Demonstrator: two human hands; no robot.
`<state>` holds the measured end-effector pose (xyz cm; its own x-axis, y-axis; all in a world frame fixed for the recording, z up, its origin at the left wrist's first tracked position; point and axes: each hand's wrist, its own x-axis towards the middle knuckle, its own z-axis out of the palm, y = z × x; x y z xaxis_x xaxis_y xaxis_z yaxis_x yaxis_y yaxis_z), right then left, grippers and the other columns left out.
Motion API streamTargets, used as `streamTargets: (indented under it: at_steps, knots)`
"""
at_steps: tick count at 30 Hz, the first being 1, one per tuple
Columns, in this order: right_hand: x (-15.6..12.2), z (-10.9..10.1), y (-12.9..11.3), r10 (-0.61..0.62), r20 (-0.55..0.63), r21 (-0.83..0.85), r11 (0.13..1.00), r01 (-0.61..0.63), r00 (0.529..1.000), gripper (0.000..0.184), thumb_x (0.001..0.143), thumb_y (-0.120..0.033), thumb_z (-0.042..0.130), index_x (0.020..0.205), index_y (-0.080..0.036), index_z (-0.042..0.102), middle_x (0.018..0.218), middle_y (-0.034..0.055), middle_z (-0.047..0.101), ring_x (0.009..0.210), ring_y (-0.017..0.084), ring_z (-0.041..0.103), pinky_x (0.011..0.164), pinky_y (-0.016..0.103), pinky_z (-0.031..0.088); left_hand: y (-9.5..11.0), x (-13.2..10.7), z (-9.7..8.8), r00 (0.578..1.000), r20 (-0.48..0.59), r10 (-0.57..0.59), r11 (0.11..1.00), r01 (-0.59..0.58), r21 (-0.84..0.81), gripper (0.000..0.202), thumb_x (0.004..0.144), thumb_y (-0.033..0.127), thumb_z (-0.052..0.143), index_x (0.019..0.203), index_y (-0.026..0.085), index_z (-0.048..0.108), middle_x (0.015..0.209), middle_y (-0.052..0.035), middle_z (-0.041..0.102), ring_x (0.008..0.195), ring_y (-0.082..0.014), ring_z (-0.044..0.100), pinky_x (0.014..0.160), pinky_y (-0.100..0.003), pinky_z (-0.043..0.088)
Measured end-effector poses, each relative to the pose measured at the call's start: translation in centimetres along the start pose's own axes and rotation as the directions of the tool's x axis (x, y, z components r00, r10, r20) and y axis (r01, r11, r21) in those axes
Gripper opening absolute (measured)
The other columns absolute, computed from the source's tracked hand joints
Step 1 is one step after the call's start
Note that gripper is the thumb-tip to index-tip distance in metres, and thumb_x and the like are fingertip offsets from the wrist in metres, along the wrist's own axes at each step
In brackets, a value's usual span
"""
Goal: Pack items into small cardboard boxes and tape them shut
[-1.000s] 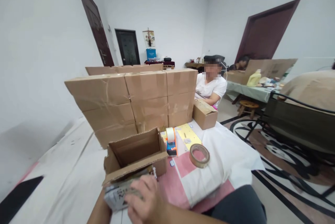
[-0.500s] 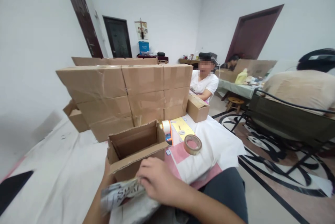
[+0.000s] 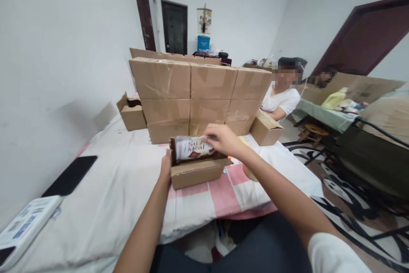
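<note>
A small open cardboard box sits on the white and pink cloth in front of me. My right hand is closed on a printed white and brown packet, which lies across the box's open top. My left hand presses against the box's left side, its fingers hidden behind the box. A wall of sealed cardboard boxes stands stacked just behind.
A person in a white shirt sits beyond the stack at the right. One open box lies at the left, another box at the right. A black phone and a white device lie at the near left.
My right hand has lifted the packet from near my lap up onto the open box. My left hand moved to the box's side. The view has swung to the left.
</note>
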<state>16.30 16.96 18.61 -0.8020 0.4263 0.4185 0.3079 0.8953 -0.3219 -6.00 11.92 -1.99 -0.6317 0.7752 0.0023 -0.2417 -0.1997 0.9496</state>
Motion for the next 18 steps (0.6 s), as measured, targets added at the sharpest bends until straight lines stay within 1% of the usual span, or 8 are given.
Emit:
streamTargets:
  at_steps: [1, 2, 3, 5, 7, 10, 14, 18]
  knots:
    - [0.6, 1.6, 0.1, 0.003, 0.136, -0.102, 0.995, 0.011, 0.991, 0.014, 0.088, -0.017, 0.060, 0.084, -0.018, 0.073, 0.090, 0.0046, 0.070, 0.086, 0.017, 0.065, 0.077, 0.026, 0.045, -0.1, 0.2, -0.1, 1.000, -0.006, -0.004, 1.000, 0.004, 0.010, 0.049, 0.078, 0.060, 0.069, 0.083, 0.012, 0.073, 0.074, -0.0092, 0.074, 0.082, -0.0292, 0.066, 0.072, -0.038, 0.053]
    - [1.1, 3.0, 0.2, 0.026, 0.245, -0.199, 0.980, 0.024, 0.969, 0.015, 0.087, -0.015, 0.059, 0.084, -0.018, 0.074, 0.092, 0.0064, 0.072, 0.087, 0.019, 0.066, 0.076, 0.027, 0.044, -0.2, 0.4, -0.1, 1.000, -0.012, -0.006, 1.000, 0.006, 0.019, 0.050, 0.076, 0.062, 0.070, 0.083, 0.012, 0.073, 0.073, -0.0091, 0.073, 0.082, -0.0293, 0.066, 0.072, -0.037, 0.053]
    - [1.5, 4.3, 0.2, 0.056, 0.323, -0.280, 0.959, 0.039, 0.945, 0.017, 0.086, -0.014, 0.058, 0.084, -0.018, 0.075, 0.094, 0.0082, 0.073, 0.089, 0.021, 0.067, 0.075, 0.028, 0.044, -0.2, 0.6, -0.2, 1.000, -0.017, -0.009, 1.000, 0.009, 0.027, 0.052, 0.074, 0.064, 0.070, 0.081, 0.013, 0.073, 0.072, -0.0091, 0.073, 0.082, -0.0293, 0.066, 0.072, -0.037, 0.053]
    - [2.0, 5.9, 0.4, 0.119, 0.403, -0.382, 0.923, 0.049, 0.907, 0.019, 0.085, -0.014, 0.058, 0.086, -0.018, 0.076, 0.095, 0.0110, 0.075, 0.090, 0.024, 0.069, 0.073, 0.029, 0.044, -0.3, 0.9, -0.3, 1.000, -0.023, -0.014, 0.999, 0.015, 0.039, 0.057, 0.070, 0.070, 0.070, 0.078, 0.013, 0.073, 0.069, -0.0092, 0.072, 0.082, -0.0294, 0.066, 0.071, -0.036, 0.053]
    - [2.2, 6.3, 0.6, 0.168, 0.417, -0.422, 0.906, 0.027, 0.893, 0.019, 0.083, -0.016, 0.060, 0.089, -0.019, 0.077, 0.093, 0.0115, 0.076, 0.089, 0.026, 0.070, 0.071, 0.030, 0.044, -0.5, 1.2, -0.3, 1.000, -0.020, -0.016, 0.999, 0.017, 0.043, 0.061, 0.067, 0.074, 0.069, 0.076, 0.013, 0.072, 0.070, -0.0094, 0.072, 0.081, -0.0289, 0.065, 0.070, -0.036, 0.052]
    - [1.9, 5.9, 1.0, 0.207, 0.379, -0.424, 0.905, -0.029, 0.902, 0.017, 0.082, -0.018, 0.062, 0.088, -0.021, 0.078, 0.091, 0.0104, 0.077, 0.087, 0.026, 0.070, 0.071, 0.030, 0.044, -0.7, 1.3, -0.4, 1.000, -0.011, -0.021, 0.999, 0.021, 0.043, 0.066, 0.064, 0.078, 0.068, 0.075, 0.013, 0.071, 0.071, -0.0090, 0.071, 0.078, -0.0262, 0.064, 0.070, -0.035, 0.051]
    - [0.5, 6.0, 1.6, 0.203, 0.296, -0.358, 0.929, -0.089, 0.933, 0.018, 0.087, -0.019, 0.060, 0.087, -0.021, 0.078, 0.095, 0.0083, 0.077, 0.091, 0.023, 0.069, 0.075, 0.029, 0.045, -0.9, 1.4, -0.5, 1.000, -0.014, -0.027, 0.999, 0.028, 0.046, 0.068, 0.062, 0.080, 0.068, 0.072, 0.013, 0.068, 0.067, -0.0069, 0.069, 0.070, -0.0226, 0.060, 0.066, -0.033, 0.049]
    - [-0.6, 6.7, 1.9, 0.196, 0.310, -0.289, 0.952, -0.104, 0.930, 0.018, 0.089, -0.019, 0.060, 0.089, -0.021, 0.078, 0.099, 0.0072, 0.076, 0.095, 0.023, 0.069, 0.080, 0.029, 0.047, -1.2, 1.4, -0.5, 1.000, -0.022, -0.019, 0.999, 0.020, 0.043, 0.069, 0.061, 0.082, 0.067, 0.071, 0.013, 0.068, 0.067, -0.0063, 0.068, 0.070, -0.0227, 0.061, 0.066, -0.034, 0.049]
